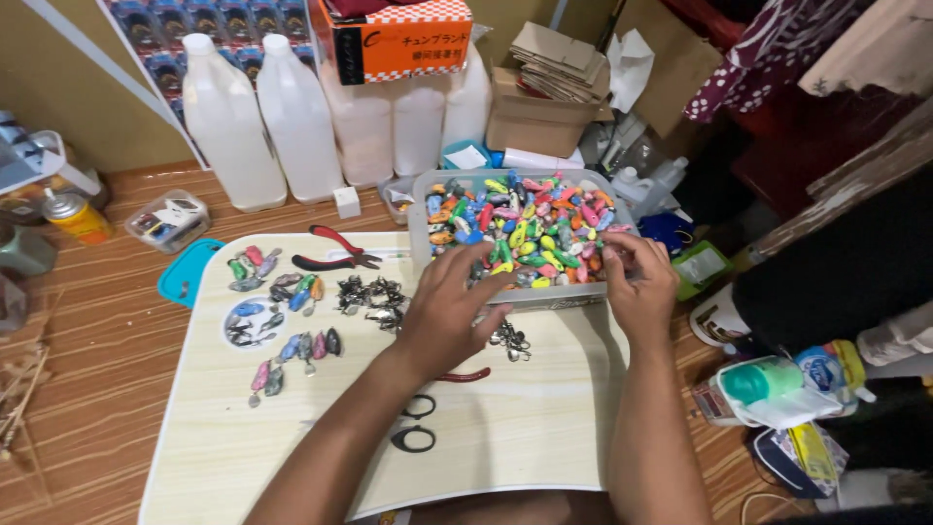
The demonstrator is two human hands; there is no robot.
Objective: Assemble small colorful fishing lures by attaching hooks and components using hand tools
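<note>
Both hands sit at the near edge of a clear plastic tub (420, 209) heaped with small bright fishing lures (525, 228), far too many to count. The left hand (449, 311) lies flat with fingers spread loosely over the tub's front rim, gripping nothing I can see; the right hand (641, 287) has its fingertips pinched together at the tub's 4 o'clock corner, though what they pinch is too small to tell. At 9 o'clock from the left hand, about fifteen finished lures (282, 321) lie scattered on the pale wooden lap table (505, 428), beside a dark heap of metal hooks (371, 295). One pair of red-handled pliers (335, 250) rests at 11 o'clock, and black scissor handles (414, 425) show at 6 o'clock under the forearm. Behind, at 12 o'clock, five white plastic jugs (228, 122) stand in a row, with an orange box (403, 39) and a cardboard carton (535, 117). The table sits on a brown wooden floor (87, 389).
</note>
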